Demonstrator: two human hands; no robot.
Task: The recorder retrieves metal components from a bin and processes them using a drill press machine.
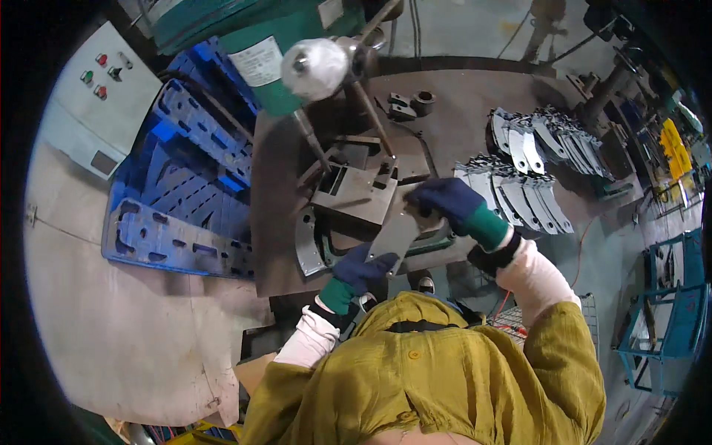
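A flat grey metal plate (395,239) is held at a tilt in front of the machine. My gloved left hand (362,268) grips its near end, thumb laid along the edge. At the far end my gloved right hand (449,202) has its fingers curled on the plate, partly hiding it. Just beyond my hands sits a block-shaped steel fixture (356,194) under the green machine head (259,70). To the left of that fixture, a curved metal plate with holes (308,243) lies at the table's edge.
Rows of curved metal plates (519,196) lie at the right of the brown table (463,100), with another bunch (571,144) behind them. Small steel blocks (402,107) sit near the back. Blue plastic pallets (178,230) and a control box (104,93) stand left.
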